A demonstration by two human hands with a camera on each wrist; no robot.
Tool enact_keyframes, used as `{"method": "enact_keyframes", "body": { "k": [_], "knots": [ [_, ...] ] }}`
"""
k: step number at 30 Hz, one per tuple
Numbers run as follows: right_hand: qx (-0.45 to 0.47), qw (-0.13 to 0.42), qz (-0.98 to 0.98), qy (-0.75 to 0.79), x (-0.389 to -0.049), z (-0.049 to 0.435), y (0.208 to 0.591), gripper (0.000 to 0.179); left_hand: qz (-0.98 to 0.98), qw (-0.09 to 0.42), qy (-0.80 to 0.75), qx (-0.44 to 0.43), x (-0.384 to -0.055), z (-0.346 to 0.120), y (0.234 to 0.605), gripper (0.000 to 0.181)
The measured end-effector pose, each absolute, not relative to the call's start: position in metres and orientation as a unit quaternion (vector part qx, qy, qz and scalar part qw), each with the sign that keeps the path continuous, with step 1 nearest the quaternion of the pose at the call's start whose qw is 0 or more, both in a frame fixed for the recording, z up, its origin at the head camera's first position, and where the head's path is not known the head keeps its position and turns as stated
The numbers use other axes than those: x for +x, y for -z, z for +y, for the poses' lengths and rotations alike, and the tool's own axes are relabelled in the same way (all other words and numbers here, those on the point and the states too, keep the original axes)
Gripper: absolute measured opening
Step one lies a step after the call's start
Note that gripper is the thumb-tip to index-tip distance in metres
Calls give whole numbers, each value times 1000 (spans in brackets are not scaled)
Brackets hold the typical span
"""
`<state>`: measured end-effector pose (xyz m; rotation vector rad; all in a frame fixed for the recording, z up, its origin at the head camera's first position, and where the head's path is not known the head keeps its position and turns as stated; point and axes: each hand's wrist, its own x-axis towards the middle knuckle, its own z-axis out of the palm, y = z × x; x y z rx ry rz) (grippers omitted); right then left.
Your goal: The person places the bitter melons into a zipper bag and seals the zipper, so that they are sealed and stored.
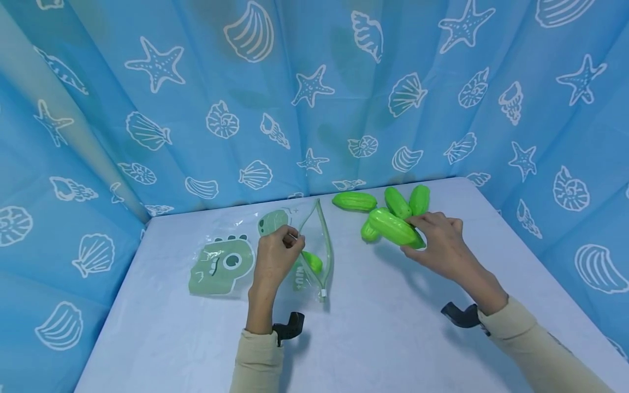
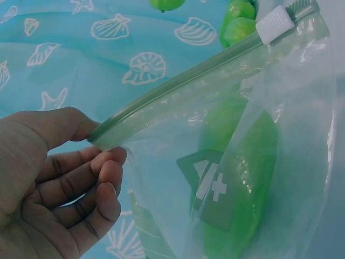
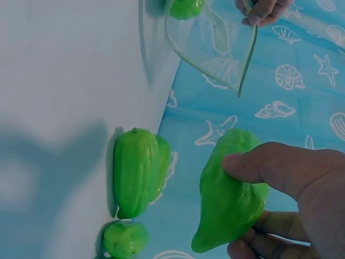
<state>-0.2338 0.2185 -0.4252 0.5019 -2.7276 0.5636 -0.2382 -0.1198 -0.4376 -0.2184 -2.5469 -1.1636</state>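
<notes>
My left hand (image 1: 277, 254) pinches the green zip edge of a clear zip bag (image 1: 221, 267) printed with green cartoon dinosaurs. The bag lies on its side with its mouth spread apart toward the right, a white slider (image 2: 275, 25) at one end of the zip. Inside it rests one glossy green gourd-like vegetable (image 1: 313, 262), seen through the plastic. Between thumb and fingers my right hand (image 1: 439, 245) grips another ridged green gourd-like vegetable (image 3: 229, 189), tapered at one end, held above the table to the right of the bag.
Several more green gourd-like vegetables (image 1: 355, 201) lie near the back edge of the white table (image 1: 373, 338). A blue curtain (image 1: 314, 125) with white shells and starfish hangs behind and along the sides. Black wrist mounts (image 1: 290, 326) stick out from both sleeves.
</notes>
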Motion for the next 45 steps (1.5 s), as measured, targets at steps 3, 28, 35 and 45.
{"method": "enact_keyframes", "body": {
  "k": [3, 28, 35, 45],
  "knots": [
    [178, 150, -953, -196, -234, 215, 425, 61, -895, 166, 408, -77, -238, -120, 438, 9],
    [220, 142, -947, -187, -241, 192, 421, 62, -895, 160, 408, -77, -239, -118, 439, 9],
    [230, 132, -945, -191, -244, 184, 422, 61, -896, 165, 403, -83, -239, -119, 440, 10],
    [250, 133, -940, -189, -249, 170, 425, 59, -900, 158, 398, -82, -238, -117, 439, 10]
  ]
}}
